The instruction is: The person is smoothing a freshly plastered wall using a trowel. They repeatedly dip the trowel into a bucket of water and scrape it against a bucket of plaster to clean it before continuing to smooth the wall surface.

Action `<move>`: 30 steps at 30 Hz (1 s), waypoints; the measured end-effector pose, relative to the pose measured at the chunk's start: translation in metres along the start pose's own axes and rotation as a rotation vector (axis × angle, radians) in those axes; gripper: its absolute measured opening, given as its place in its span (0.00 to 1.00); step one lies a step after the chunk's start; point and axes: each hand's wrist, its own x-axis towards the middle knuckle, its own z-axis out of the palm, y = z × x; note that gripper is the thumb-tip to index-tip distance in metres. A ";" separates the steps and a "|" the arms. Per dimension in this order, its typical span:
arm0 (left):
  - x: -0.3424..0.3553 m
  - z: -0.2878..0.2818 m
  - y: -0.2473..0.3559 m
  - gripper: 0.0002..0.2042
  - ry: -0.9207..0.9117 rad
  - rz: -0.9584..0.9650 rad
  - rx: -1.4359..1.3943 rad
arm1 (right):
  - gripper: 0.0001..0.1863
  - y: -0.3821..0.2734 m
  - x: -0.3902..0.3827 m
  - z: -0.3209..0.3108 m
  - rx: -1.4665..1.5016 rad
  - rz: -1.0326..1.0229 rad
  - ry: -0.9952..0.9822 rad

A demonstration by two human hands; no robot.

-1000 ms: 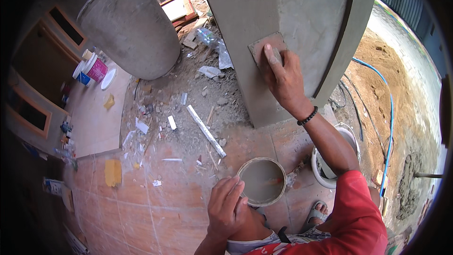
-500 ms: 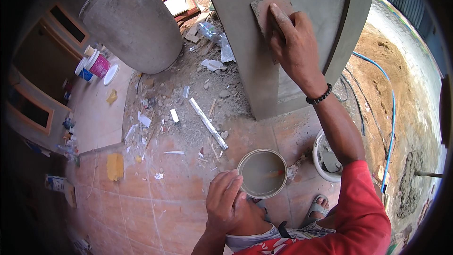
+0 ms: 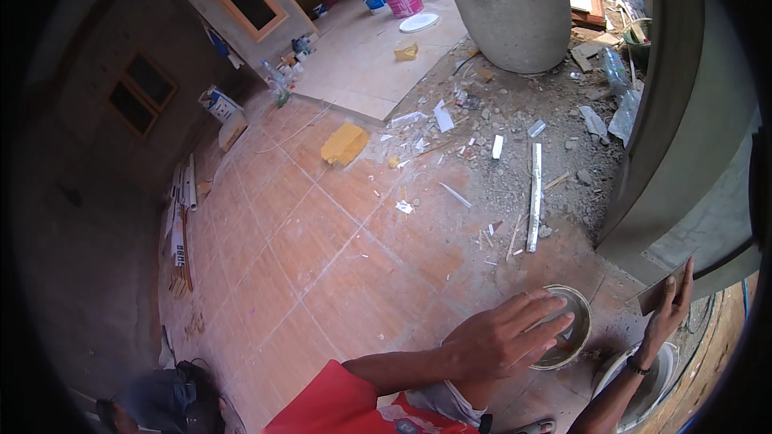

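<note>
My left hand (image 3: pixel 523 329) is over a round tub of grey liquid (image 3: pixel 581 325) at lower centre-right, its fingers apart and slightly bent, holding nothing. My right hand (image 3: pixel 669 313), at the right edge, holds a flat brownish float (image 3: pixel 650 299) against the lower part of a plastered grey pillar (image 3: pixel 683 209), thumb and fingers along it. Just below that hand stands a white bucket (image 3: pixel 667 374), partly hidden by my forearm.
Reddish tiles (image 3: pixel 289 217) meet rubble (image 3: pixel 575 193) with scraps and a long white strip (image 3: pixel 534 193). Behind are a concrete column (image 3: pixel 519 8), paint pails (image 3: pixel 402 4) and a pale raised floor (image 3: pixel 370 72). Pipes (image 3: pixel 185 217) lie left; a dark shape (image 3: pixel 169 398), unclear, sits lower left.
The view has swung to the left. My right hand, with the float, has come down from high on the pillar to near its base. My left hand remains by the tub.
</note>
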 end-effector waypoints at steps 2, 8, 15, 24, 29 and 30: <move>-0.003 -0.002 0.004 0.25 -0.021 -0.006 0.003 | 0.31 0.026 0.005 -0.023 0.612 0.200 0.001; -0.012 -0.006 0.018 0.24 0.017 -0.155 0.094 | 0.29 0.038 -0.035 -0.002 0.085 0.089 -0.205; -0.030 -0.031 0.050 0.21 0.119 -0.322 0.372 | 0.27 -0.040 -0.067 0.093 0.057 -0.148 -0.539; -0.066 -0.046 0.099 0.24 0.171 -0.531 0.580 | 0.24 -0.050 -0.122 0.176 1.228 0.575 -0.874; -0.053 -0.053 0.091 0.16 0.161 -0.423 0.467 | 0.22 -0.070 -0.134 0.169 1.776 1.087 -0.788; -0.057 -0.053 0.086 0.15 0.183 -0.405 0.422 | 0.22 -0.075 -0.140 0.166 1.843 1.114 -0.766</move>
